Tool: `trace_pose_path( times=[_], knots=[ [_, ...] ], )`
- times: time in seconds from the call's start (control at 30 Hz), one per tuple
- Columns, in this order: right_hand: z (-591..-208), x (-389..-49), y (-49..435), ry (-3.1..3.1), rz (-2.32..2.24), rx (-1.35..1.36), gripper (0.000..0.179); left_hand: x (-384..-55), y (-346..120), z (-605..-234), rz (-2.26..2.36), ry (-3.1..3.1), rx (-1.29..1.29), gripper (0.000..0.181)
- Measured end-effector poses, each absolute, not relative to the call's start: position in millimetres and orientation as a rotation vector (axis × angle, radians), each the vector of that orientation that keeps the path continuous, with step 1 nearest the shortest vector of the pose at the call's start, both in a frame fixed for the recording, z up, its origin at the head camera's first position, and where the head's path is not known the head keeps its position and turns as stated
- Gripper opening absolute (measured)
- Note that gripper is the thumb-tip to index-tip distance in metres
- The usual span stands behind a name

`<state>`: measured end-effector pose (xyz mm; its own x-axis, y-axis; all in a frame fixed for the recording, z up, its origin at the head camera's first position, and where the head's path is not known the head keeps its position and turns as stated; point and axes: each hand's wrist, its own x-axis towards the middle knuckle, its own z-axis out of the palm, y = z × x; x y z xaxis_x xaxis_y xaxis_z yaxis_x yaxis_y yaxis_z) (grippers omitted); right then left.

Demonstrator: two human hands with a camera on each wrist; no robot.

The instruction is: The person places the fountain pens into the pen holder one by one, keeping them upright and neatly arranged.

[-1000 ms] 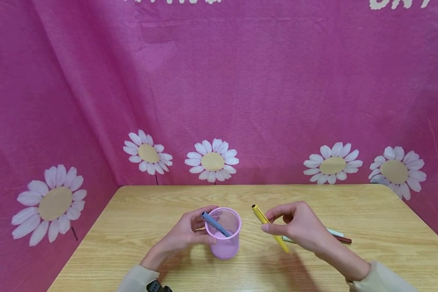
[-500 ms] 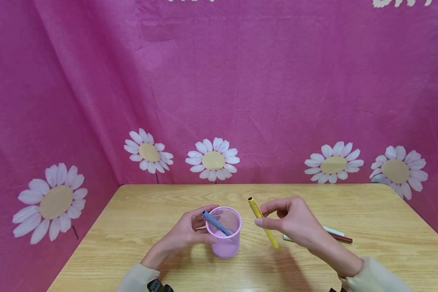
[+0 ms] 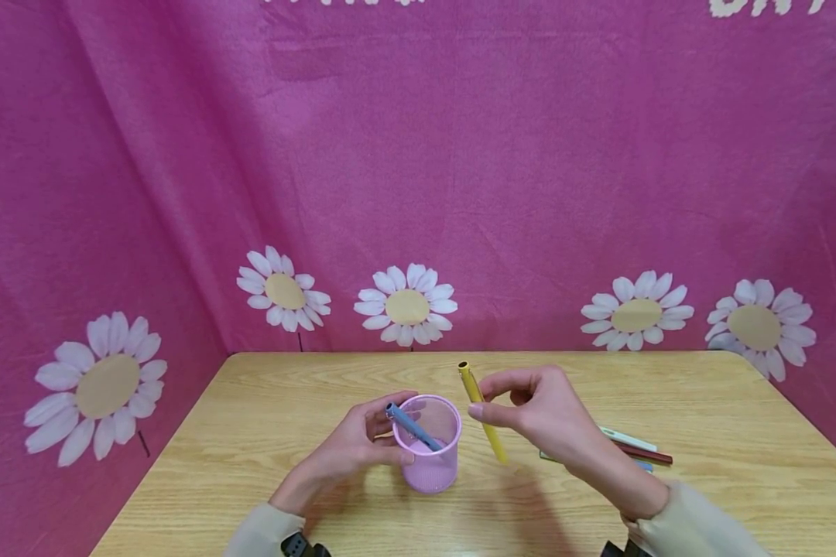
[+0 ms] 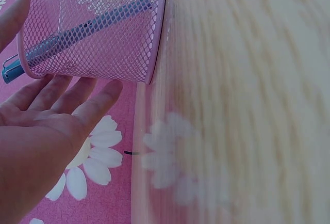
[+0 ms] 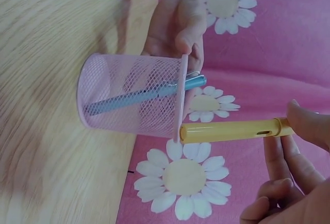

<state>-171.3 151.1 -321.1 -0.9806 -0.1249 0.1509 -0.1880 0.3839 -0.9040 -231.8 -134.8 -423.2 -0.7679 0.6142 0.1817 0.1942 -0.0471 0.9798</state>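
A pink mesh pen holder [image 3: 432,476] stands upright on the wooden table. My left hand [image 3: 351,446] holds it from the left, thumb at the rim and fingers along the mesh [image 4: 98,53]. Inside leans a blue pen [image 3: 414,428], its clip end sticking out over the rim. My right hand [image 3: 553,414] pinches a yellow pen [image 3: 491,439] near its upper end between thumb and fingers. The pen tilts, lower end down, in the air just right of the holder. In the right wrist view the yellow pen's lower end [image 5: 188,132] overlaps the holder's rim.
Several more pens lie on the table behind my right forearm, among them a white pen [image 3: 630,440] and a dark red pen [image 3: 651,454]. A pink cloth [image 3: 515,193] with daisies hangs behind the table's far edge [image 3: 501,354].
My right hand has moved left and slightly up with the yellow pen, toward the pen holder. More of the lying pens shows. My left hand and the holder stay in place.
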Motion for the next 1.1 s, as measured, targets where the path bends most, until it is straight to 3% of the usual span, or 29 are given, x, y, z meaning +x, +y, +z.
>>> trace_pose_path(
  times=[1.1],
  knots=[
    [-329.1,-187.3,101.4,-2.330,1.922,0.405,0.020,-231.0,-135.5,-421.9,1.876,1.901,0.836,0.079]
  ],
)
